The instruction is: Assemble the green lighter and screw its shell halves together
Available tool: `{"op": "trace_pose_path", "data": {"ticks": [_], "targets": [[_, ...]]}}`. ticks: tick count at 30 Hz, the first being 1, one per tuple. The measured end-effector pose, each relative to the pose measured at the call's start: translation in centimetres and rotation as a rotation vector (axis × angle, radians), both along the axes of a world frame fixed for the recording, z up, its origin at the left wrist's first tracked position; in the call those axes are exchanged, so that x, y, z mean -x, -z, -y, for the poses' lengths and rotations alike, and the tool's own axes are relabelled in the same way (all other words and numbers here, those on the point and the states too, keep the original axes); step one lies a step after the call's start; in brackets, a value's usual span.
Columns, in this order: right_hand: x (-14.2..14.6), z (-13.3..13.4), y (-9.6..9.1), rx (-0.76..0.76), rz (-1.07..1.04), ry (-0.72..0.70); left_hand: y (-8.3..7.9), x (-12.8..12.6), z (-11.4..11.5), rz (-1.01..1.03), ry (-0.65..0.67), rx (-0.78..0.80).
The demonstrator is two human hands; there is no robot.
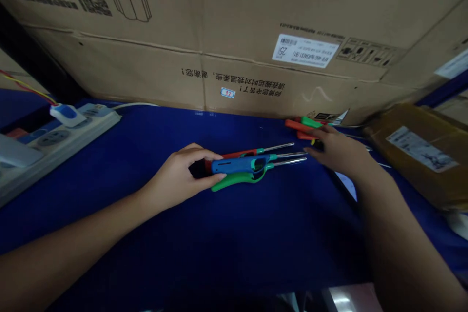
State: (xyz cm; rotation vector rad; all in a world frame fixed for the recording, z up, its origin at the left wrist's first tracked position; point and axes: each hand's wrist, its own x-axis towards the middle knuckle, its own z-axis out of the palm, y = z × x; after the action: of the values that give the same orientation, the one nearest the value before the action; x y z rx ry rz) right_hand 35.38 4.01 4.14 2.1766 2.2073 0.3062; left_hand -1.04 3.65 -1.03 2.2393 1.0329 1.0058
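My left hand (183, 171) is closed round a bunch of long-necked lighters in the middle of the blue surface. A blue lighter (239, 165) lies on top, between a red lighter (239, 154) behind and a green lighter (234, 181) in front. Their metal necks point right. Farther right, my right hand (338, 148) closes its fingers about another group of lighters. Orange lighter handles (298, 125) and a green handle (310, 122) stick out beyond the fingers; the hand covers the rest, and several metal necks show to its right.
A large cardboard box (146, 66) walls off the back of the blue cloth surface (234, 239). At the left lies a white power strip (54, 139) with plugs and wires. A brown taped parcel (413, 156) stands right, and a phone-like device (346, 184) lies partly under my right forearm.
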Motion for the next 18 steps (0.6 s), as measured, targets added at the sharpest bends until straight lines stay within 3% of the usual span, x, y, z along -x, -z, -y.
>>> {"op": "trace_pose_path", "data": {"ticks": [4,9,14,18], "targets": [[-3.0,-2.2,1.7,-0.045,-0.02,0.114,0.0,0.1,0.0,-0.113,0.001,-0.043],[-3.0,-3.1,3.4,-0.116,-0.067,0.101,0.2,0.0,0.3,-0.161,0.031,-0.041],[-3.1,-3.1,2.8,-0.2,-0.104,0.012,0.4,-0.1,0.4,-0.152,0.057,-0.051],[-1.6,-2.0,1.9,-0.319,-0.13,-0.155,0.2,-0.5,0.5,-0.047,0.005,-0.08]]}}
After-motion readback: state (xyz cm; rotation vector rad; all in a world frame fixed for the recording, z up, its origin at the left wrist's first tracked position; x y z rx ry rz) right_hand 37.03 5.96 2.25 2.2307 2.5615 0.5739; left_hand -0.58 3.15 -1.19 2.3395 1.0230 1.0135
